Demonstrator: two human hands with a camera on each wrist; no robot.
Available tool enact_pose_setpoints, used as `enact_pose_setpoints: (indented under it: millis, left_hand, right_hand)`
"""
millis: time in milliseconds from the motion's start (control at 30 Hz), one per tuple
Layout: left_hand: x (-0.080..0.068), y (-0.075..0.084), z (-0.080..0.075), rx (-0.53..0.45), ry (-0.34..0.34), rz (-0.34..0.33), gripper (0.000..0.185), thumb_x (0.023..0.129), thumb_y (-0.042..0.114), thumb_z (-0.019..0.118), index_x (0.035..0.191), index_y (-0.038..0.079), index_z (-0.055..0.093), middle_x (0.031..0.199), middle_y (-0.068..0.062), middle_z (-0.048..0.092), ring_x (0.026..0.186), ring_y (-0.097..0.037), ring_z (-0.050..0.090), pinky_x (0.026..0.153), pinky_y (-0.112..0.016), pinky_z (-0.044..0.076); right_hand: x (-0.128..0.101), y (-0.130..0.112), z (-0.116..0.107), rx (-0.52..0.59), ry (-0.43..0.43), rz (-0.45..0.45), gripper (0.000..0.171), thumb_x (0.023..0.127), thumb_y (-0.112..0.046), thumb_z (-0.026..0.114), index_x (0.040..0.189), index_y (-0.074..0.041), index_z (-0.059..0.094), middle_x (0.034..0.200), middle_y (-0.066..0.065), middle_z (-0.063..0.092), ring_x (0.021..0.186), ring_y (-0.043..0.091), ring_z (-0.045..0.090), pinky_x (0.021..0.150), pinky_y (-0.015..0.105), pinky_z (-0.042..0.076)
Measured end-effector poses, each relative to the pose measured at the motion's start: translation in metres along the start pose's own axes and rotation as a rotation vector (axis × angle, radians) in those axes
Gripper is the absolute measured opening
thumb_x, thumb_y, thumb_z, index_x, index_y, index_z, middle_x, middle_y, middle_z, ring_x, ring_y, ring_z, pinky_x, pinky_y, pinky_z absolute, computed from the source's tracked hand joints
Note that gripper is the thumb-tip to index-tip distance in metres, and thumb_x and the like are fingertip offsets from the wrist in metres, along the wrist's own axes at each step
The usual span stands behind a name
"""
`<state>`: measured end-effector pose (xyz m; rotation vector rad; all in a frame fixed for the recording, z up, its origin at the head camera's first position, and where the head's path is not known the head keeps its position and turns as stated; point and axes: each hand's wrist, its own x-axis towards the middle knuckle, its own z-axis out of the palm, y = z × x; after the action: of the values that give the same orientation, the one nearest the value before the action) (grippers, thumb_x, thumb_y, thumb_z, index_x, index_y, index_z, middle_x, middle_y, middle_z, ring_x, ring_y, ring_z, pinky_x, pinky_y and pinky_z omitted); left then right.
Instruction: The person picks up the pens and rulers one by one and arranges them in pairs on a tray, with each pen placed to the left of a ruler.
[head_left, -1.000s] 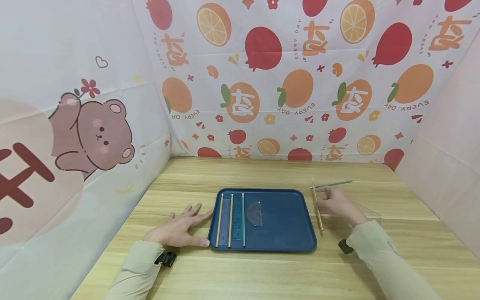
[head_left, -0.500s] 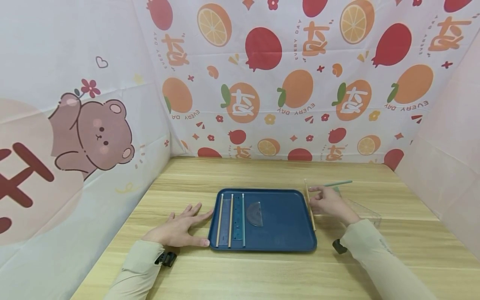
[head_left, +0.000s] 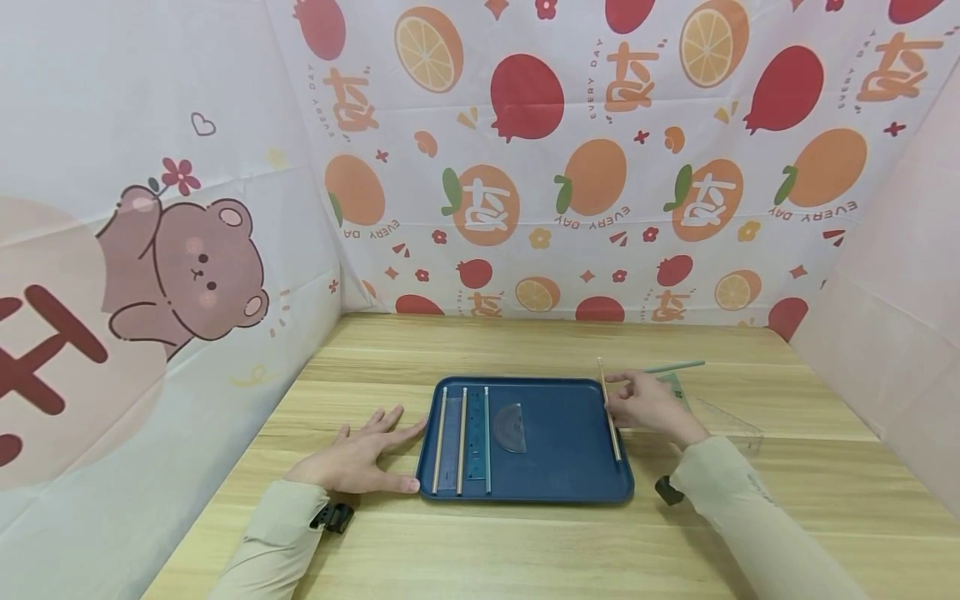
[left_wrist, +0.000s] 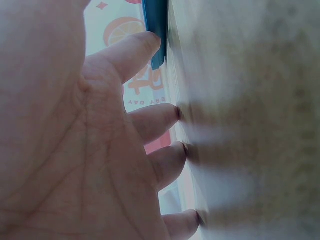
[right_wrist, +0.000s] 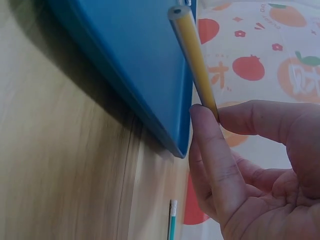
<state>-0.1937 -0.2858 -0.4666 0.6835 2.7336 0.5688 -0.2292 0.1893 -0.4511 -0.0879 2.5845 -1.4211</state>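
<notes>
My right hand [head_left: 651, 405] pinches a yellow pencil [head_left: 610, 417] between thumb and fingers, over the right rim of the blue tray [head_left: 570, 467]. In the right wrist view the pencil [right_wrist: 195, 55] points its flat end toward the camera, the tray's edge [right_wrist: 125, 92] behind it. My left hand [head_left: 360, 461] lies with fingers spread at the tray's left side, its thumb at the front left corner. From left to right the tray holds a yellow pencil [head_left: 439, 442], a clear ruler [head_left: 450, 446], another yellow pencil [head_left: 462, 442], a blue ruler [head_left: 476, 437], a green pencil [head_left: 487, 442] and a clear protractor [head_left: 511, 428].
On the wooden table [head_left: 525, 550], right of the tray, a green pencil [head_left: 678, 366] lies behind my right hand. Close by are a green translucent piece [head_left: 675, 387], partly hidden by the hand, and a clear set square [head_left: 731, 419]. Printed cloth [head_left: 540, 208] hangs behind the table.
My right hand has moved left with the yellow pencil, from beside the tray to over its right rim. More of the green piece shows behind the hand. My left hand has stayed put.
</notes>
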Motion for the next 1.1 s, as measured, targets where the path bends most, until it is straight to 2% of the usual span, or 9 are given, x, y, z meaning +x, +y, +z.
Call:
enact_pose_setpoints:
  millis: [167,433,700,1100]
  left_hand:
    - [-0.001,0.001,0.0,-0.006,0.001,-0.009,0.099,0.087,0.068,0.079,0.168,0.031,0.038,0.178,-0.026,0.016,0.164,-0.057,0.011,0.115,-0.092,0.006]
    - [-0.001,0.001,-0.001,-0.003,0.001,-0.003,0.099,0.087,0.068,0.079,0.168,0.03,0.039,0.178,-0.026,0.017,0.163,-0.057,0.012,0.115,-0.092,0.006]
    - [-0.001,0.0,-0.001,-0.002,0.002,0.001,0.098,0.087,0.068,0.079,0.168,0.03,0.039,0.178,-0.027,0.018,0.163,-0.057,0.013,0.115,-0.092,0.006]
    - [-0.001,0.0,-0.002,-0.006,-0.005,-0.001,0.098,0.088,0.068,0.078,0.169,0.03,0.038,0.178,-0.027,0.015,0.163,-0.057,0.011,0.114,-0.093,0.005]
  right_hand:
    - [0.001,-0.004,0.005,-0.002,-0.009,0.004,0.057,0.103,-0.007,0.065,0.155,0.006,0.047,0.107,0.018,0.069,0.089,0.018,0.076,0.085,0.042,0.068]
    - [0.001,-0.014,0.016,0.026,-0.043,-0.018,0.057,0.104,-0.004,0.062,0.157,0.008,0.043,0.105,0.018,0.068,0.094,0.023,0.076,0.085,0.044,0.068]
    - [0.003,-0.017,0.028,0.022,-0.072,-0.073,0.055,0.103,-0.001,0.064,0.153,0.012,0.045,0.097,0.017,0.07,0.089,0.02,0.076,0.083,0.044,0.068]
    - [0.004,-0.023,0.048,0.025,-0.088,-0.085,0.054,0.1,0.002,0.067,0.15,0.011,0.047,0.094,0.014,0.071,0.081,0.016,0.073,0.079,0.041,0.068]
